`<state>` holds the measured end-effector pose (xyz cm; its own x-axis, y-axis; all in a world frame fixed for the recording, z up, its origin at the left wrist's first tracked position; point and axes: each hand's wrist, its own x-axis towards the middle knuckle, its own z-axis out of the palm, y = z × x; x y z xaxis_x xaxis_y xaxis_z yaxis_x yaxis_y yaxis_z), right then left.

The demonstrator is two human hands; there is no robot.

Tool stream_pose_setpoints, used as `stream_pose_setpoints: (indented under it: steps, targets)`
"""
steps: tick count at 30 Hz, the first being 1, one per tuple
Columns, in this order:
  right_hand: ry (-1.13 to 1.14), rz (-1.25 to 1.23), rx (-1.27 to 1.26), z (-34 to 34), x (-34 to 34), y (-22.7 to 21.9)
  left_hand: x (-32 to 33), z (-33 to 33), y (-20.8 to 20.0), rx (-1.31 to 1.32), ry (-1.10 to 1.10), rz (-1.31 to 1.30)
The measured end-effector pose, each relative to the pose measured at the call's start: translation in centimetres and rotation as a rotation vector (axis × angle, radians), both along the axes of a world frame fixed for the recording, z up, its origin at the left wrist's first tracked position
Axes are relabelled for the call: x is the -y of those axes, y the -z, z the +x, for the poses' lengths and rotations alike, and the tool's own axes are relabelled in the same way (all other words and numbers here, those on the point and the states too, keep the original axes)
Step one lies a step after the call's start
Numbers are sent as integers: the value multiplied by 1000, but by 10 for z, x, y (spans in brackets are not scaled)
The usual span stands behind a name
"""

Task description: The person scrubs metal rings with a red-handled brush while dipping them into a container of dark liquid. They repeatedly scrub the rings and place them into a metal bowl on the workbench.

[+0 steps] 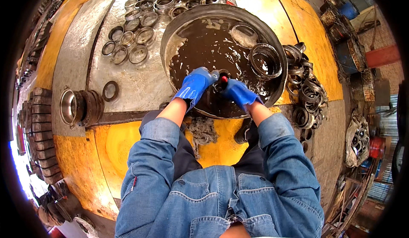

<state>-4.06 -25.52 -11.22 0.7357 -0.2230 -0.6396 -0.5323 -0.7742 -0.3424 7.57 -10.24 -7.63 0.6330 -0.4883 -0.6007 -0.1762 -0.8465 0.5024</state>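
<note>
Over the round metal basin [170, 37] of brown liquid, our hands meet.
Left blue-gloved hand [194, 84] and right blue-gloved hand [238, 92] both grip a small dark metal ring [221, 77] at six o'clock.

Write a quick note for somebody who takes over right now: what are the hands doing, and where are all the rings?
Left hand: blue glove, gripping a metal ring over the basin of dark liquid.
Right hand: blue glove, holding a red-handled tool against that ring.
Two rings sit in the liquid.
Done, it seems: rings laid out in rows beyond the basin.
Left, it seems: jumbled pile of rings on the right.
</note>
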Motion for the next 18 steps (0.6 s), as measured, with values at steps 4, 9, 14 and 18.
stream_pose_setpoints:
  steps: [4, 9, 14, 18]
  targets:
    - [443, 832, 273, -38, 9, 9, 3, -5, -10, -17, 10, -25]
    - [707, 1229, 199, -54, -10, -46, -8, -8, -6, 34, 3, -150]
    - [1342, 1606, 497, -31, -16, 3, -2, 6, 17, 113, 57, -93]
    - [2055, 1521, 355, -23, -4, 41, -6, 8, 45, 0, 4, -254]
